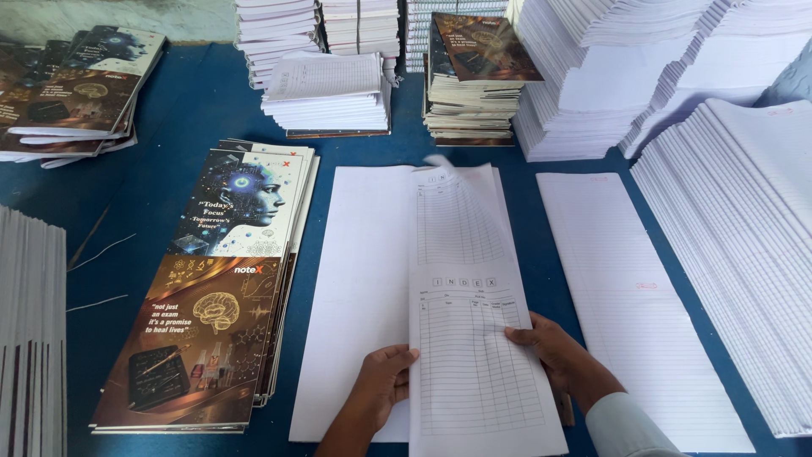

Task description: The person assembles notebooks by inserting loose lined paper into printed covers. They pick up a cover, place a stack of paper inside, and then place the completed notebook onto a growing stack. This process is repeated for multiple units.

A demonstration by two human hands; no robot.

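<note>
Fingers of the left hand (378,388) curl around the near left edge of a long index sheet (474,338), thumb on top, gripping it. At the sheet's right edge the right hand (554,355) does the same, its fingers pinched over the paper and a pale sleeve (630,427) showing at the wrist. This sheet, printed with ruled tables, lies lengthwise on a white paper stack (359,288) in the near middle of the blue table (169,118); its far end is lifted and blurred.

Just left of that stack sits a pile of printed notebook covers (220,288), long strips with a dark blue picture at the far half and a brown one at the near half. To the right lies a stack of long ruled sheets (630,296), and beyond it, at the right edge, a wide fanned pile of ruled paper (744,245). Along the far side stand tall white paper piles (609,68), a smaller pile of folded sheets (330,93) and a bundle topped with a cover (478,80). More covers (72,93) lie at the far left, and another paper stack's edge (30,338) shows at the near left.
</note>
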